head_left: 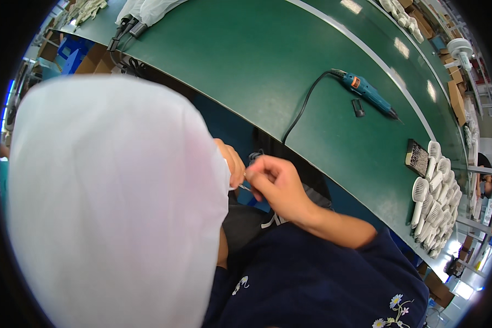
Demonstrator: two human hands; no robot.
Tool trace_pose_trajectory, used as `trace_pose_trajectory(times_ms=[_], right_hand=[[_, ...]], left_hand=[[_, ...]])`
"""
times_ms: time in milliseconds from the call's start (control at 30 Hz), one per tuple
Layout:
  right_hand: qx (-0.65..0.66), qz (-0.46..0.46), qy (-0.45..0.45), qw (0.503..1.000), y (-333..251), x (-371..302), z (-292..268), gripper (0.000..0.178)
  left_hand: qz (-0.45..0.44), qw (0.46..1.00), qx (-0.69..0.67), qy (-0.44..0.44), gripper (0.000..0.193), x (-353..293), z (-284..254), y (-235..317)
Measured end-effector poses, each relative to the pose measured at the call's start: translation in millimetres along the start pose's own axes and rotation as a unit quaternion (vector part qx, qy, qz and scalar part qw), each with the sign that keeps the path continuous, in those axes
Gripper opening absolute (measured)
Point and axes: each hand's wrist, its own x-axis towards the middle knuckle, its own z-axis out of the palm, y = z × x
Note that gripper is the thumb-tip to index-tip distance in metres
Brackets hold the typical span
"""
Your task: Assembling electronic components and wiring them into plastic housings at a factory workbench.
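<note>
A large white, cloudy plastic bag (115, 191) fills the left of the view, close up and slightly blurred. What is inside it does not show. At its right edge, the curled fingers of my left hand (232, 162) grip the bag; the rest of that hand is behind it. My right hand (281, 188) is pinched right beside those fingers, thumb against forefinger. A thin, pale strip (244, 187) shows just below the fingertips, too small to name. Both hands are over my lap, in front of the table edge.
On the green table (229, 65) lie a blue electric screwdriver (369, 94) with a black cord and a small black part (358, 107). Several white hairbrushes (434, 205) are piled at the right, beside a dark box (416, 157). White bags with black plugs (138, 28) lie at far left.
</note>
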Motion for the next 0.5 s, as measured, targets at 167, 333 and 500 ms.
trace_pose_trajectory(times_ms=[167,333,500], right_hand=[[-0.038,-0.010,-0.002,0.999,1.7,-8.0,-6.5,0.011],[-0.076,-0.060,0.014,0.995,-6.6,-13.0,-2.8,0.008],[-0.087,-0.095,0.025,0.991,-10.7,-8.8,-7.5,0.008]], left_hand=[[-0.046,0.999,0.007,-0.015,0.033,-5.5,0.5,-0.3],[0.035,0.986,0.035,0.156,0.028,7.1,32.1,-5.0],[0.038,0.991,0.042,0.121,0.025,14.8,24.2,-0.4]])
